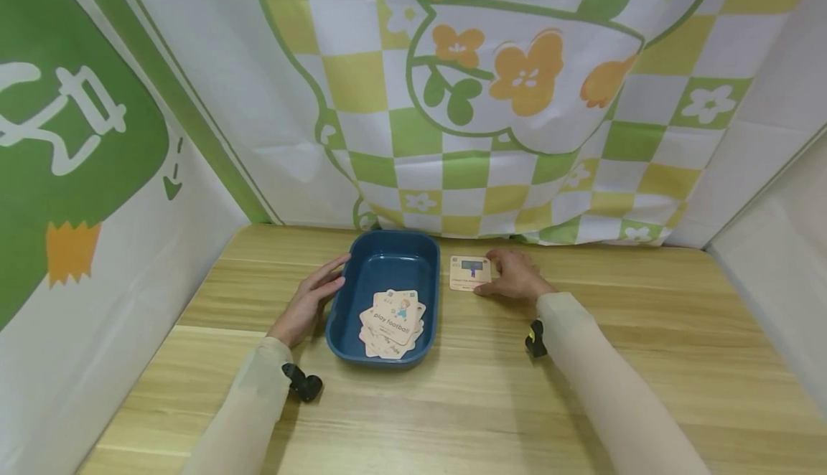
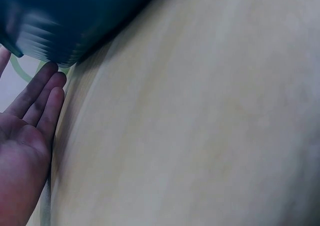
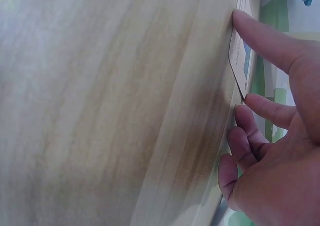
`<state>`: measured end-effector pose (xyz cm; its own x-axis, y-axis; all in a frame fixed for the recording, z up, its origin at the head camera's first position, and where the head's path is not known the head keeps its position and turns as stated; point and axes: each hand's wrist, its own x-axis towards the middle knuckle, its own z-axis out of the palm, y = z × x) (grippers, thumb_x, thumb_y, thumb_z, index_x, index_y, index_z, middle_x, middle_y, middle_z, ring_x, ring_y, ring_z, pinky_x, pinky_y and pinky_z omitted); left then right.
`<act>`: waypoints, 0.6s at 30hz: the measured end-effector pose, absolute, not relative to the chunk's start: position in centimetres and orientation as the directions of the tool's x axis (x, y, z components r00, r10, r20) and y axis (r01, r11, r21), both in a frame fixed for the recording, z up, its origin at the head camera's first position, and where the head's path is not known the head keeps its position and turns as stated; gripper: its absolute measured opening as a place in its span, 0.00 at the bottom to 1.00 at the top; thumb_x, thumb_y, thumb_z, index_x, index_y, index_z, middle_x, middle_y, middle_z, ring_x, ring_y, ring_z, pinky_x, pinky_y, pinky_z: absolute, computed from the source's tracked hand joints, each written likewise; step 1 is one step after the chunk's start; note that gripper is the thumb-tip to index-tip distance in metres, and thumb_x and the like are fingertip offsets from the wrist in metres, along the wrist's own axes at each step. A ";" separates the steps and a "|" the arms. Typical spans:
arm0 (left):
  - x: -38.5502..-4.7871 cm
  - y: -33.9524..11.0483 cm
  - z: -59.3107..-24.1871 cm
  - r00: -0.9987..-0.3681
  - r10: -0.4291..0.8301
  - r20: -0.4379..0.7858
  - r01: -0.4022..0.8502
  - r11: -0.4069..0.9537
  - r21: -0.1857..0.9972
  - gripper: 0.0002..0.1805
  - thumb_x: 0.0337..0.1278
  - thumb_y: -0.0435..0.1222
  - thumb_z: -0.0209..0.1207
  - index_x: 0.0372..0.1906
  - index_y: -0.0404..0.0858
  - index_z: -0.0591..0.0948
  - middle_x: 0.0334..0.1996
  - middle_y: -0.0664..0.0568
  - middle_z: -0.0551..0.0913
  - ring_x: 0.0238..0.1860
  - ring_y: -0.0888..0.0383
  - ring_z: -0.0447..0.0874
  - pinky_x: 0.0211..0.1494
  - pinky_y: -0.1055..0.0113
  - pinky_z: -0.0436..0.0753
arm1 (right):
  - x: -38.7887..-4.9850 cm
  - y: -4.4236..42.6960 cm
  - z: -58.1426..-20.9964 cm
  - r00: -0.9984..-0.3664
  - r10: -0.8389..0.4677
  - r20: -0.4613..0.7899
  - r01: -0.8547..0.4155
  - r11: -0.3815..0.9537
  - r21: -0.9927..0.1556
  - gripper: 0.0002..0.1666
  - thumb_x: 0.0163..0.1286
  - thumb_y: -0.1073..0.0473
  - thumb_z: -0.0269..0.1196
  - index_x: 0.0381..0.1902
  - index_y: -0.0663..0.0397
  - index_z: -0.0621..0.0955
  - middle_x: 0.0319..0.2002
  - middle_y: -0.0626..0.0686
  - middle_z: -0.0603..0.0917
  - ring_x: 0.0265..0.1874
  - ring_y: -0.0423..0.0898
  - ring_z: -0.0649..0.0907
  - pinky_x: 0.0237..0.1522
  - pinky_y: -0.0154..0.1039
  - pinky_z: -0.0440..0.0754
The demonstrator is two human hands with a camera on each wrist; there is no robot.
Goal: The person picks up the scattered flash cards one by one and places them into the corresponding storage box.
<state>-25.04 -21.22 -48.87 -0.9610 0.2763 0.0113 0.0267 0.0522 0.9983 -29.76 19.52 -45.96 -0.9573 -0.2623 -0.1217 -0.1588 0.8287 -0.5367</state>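
A blue rectangular tray [image 1: 388, 265] stands on the wooden table, with a loose pile of picture cards [image 1: 391, 323] in its near end. "play football" is printed on the top card. My left hand [image 1: 311, 304] rests against the tray's left wall, its fingers [image 2: 36, 91] fairly straight in the left wrist view. To the tray's right, a single square card [image 1: 466, 280] with a picture and small text lies on the table. My right hand [image 1: 515, 274] holds that card by its right side, thumb [image 3: 265, 38] on the near edge and index finger at the far corner.
The wooden tabletop [image 1: 633, 331] extends to both sides and toward me. Behind its far edge hangs a checked, flowered cloth [image 1: 465, 166]. A white and green printed panel [image 1: 129, 138] rises at the left.
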 end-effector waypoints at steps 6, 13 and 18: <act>-25.0 -21.2 -48.8 -0.960 0.278 0.014 0.029 0.048 0.998 0.29 0.79 0.39 0.50 0.79 0.39 0.62 0.79 0.44 0.56 0.78 0.43 0.50 0.79 0.45 0.50 | -29.7 19.5 -45.8 -0.960 -0.251 -0.122 -0.148 0.830 -0.538 0.47 0.56 0.46 0.78 0.67 0.62 0.73 0.46 0.60 0.80 0.49 0.61 0.74 0.57 0.67 0.67; -25.0 -21.2 -48.8 -0.960 0.279 0.014 0.028 0.046 0.999 0.29 0.79 0.39 0.50 0.79 0.39 0.63 0.79 0.44 0.56 0.78 0.43 0.50 0.79 0.44 0.50 | -29.5 19.3 -45.7 -0.970 -0.218 -0.107 -0.121 0.815 -0.566 0.46 0.53 0.49 0.81 0.64 0.64 0.74 0.42 0.59 0.79 0.45 0.59 0.74 0.52 0.61 0.69; -25.0 -21.2 -48.8 -0.960 0.278 0.015 0.029 0.048 0.998 0.29 0.79 0.39 0.50 0.79 0.40 0.62 0.79 0.44 0.56 0.78 0.43 0.50 0.79 0.44 0.49 | -29.1 19.4 -45.7 -0.976 -0.203 -0.074 -0.118 0.789 -0.603 0.45 0.52 0.55 0.82 0.62 0.65 0.73 0.42 0.60 0.81 0.46 0.60 0.76 0.53 0.61 0.68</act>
